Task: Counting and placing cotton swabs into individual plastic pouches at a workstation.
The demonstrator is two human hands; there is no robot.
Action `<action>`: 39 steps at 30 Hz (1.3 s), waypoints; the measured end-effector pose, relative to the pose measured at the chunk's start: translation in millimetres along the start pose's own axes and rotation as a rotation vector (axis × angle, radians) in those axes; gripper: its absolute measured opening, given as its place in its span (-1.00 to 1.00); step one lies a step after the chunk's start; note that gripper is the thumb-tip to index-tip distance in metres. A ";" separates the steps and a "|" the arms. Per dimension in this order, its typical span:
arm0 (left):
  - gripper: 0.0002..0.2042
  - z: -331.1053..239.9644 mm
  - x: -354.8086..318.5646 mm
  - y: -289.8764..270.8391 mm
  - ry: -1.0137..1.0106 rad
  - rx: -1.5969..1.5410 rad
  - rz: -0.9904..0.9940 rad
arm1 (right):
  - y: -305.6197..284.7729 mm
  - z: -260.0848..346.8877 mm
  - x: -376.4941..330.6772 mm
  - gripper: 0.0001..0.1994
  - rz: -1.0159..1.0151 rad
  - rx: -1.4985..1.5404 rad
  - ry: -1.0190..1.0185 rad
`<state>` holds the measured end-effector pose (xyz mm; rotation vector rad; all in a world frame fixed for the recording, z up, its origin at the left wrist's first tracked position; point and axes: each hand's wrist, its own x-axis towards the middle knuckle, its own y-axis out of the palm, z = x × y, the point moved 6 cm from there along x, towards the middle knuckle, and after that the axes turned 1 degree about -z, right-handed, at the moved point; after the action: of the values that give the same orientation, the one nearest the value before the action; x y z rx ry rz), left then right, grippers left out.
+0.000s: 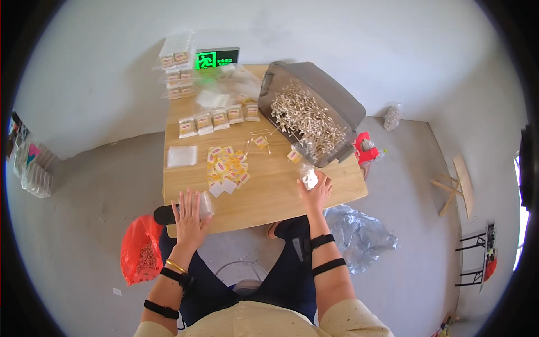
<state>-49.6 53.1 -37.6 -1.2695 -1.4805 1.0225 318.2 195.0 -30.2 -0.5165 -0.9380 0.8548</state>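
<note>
My left hand lies flat with fingers spread at the table's front left edge. Under and beside its fingers is a clear plastic bag, and a black rounded object juts out by the wrist side. At the right, my right hand is closed on a small clear plastic bag, whose contents I cannot make out. Between the hands lies a loose pile of small yellow-and-white cards. Left of it sits a stack of flat clear bags.
A grey plastic bin lies tipped on its side, full of cotton swabs. Filled packets form a row, with stacked packs behind. A red bag and a silvery plastic bag flank the wooden table.
</note>
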 end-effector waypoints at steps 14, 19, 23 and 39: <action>-0.28 -102.2 -0.3 9.0 0.106 -0.658 0.065 | 58.7 6.6 -63.1 -0.76 0.313 0.350 0.083; -0.24 -90.4 11.8 17.2 -0.161 -0.893 -0.036 | 45.3 71.5 -91.0 -0.84 0.841 1.140 0.395; -0.50 -81.4 17.6 23.2 -0.538 -1.577 0.176 | 12.4 108.9 -97.5 -0.84 0.950 1.232 0.410; -0.81 -42.2 12.1 -9.8 -0.555 -1.443 -0.123 | 6.4 128.1 -107.2 -0.82 0.967 1.114 0.403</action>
<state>-11.9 65.1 -16.3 -1.8134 -2.8998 0.0306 172.0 114.5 -21.1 -0.1005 0.3080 1.8631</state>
